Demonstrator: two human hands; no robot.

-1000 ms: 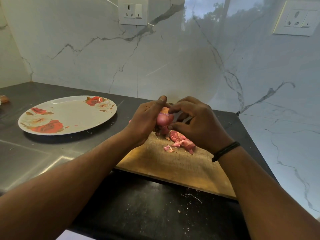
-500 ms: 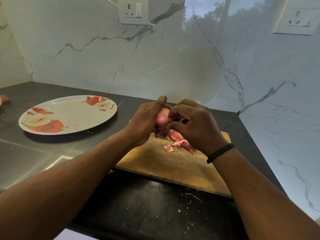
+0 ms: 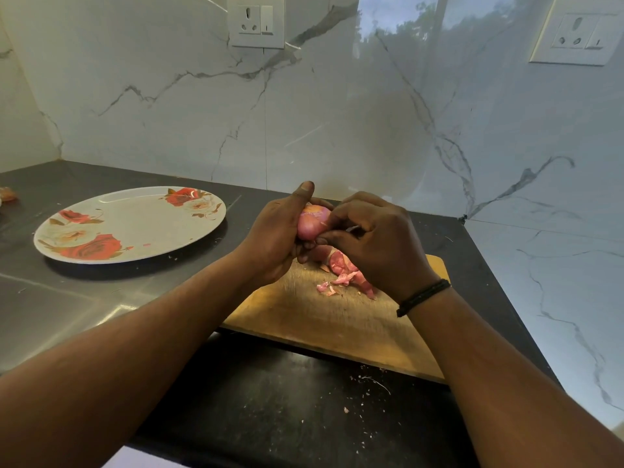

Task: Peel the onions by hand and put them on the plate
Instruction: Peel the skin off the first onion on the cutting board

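- Peeling mid-way, by the look of it: loose peels (image 3: 344, 276) piled on cutting board (image 3: 337, 319), under the hands.
- Left hand (image 3: 273, 238) curled round onion (image 3: 312, 222), held just above board; thumb up.
- Right hand (image 3: 374, 241) pinching at onion's skin w/ fingertips.
- Onion long axis approx. upright, tilted right; which end up, can't tell.
- Plate (image 3: 141, 228) far left, no onions on it yet; whole placing step left.

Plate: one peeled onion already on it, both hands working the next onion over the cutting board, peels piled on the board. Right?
Not quite. In the head view the plate holds no onion, only its flower pattern and a tiny fleck. The rest stands: the left hand grips the onion, the right hand picks at its skin over the cutting board, with peels on the board.
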